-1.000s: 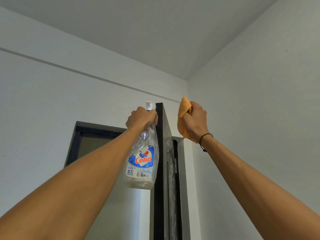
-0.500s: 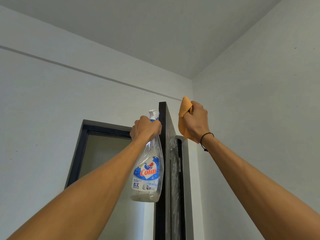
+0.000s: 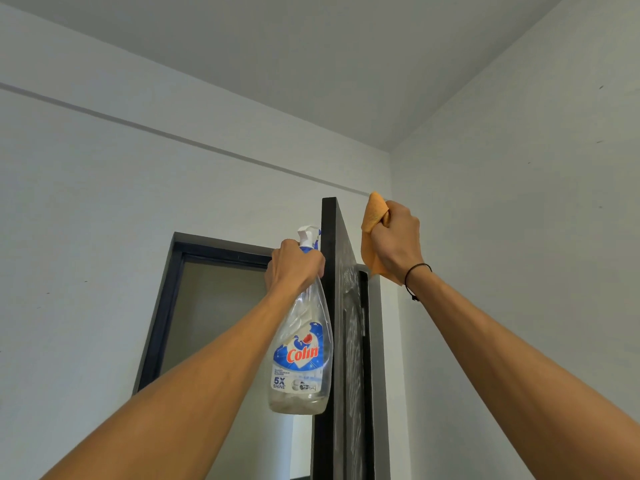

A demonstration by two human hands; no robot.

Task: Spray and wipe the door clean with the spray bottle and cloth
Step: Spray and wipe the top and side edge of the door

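Observation:
A dark door (image 3: pixel 341 341) stands open, seen edge-on in the middle of the view, with white spray streaks on its right face. My left hand (image 3: pixel 294 268) grips the neck of a clear Colin spray bottle (image 3: pixel 301 362) just left of the door's edge, its white nozzle up near the door's top. My right hand (image 3: pixel 398 242) holds a bunched orange cloth (image 3: pixel 372 220) against the right face near the door's top corner. A black cord circles my right wrist.
The dark door frame (image 3: pixel 166 306) sits in the white wall on the left, with a frosted panel inside it. A white side wall (image 3: pixel 519 237) runs close along the right of the door. The ceiling is close above.
The view has shifted, so the door and both hands sit slightly further right and lower. The bottle has dropped a little relative to the door's top. The cloth stays at the top corner.

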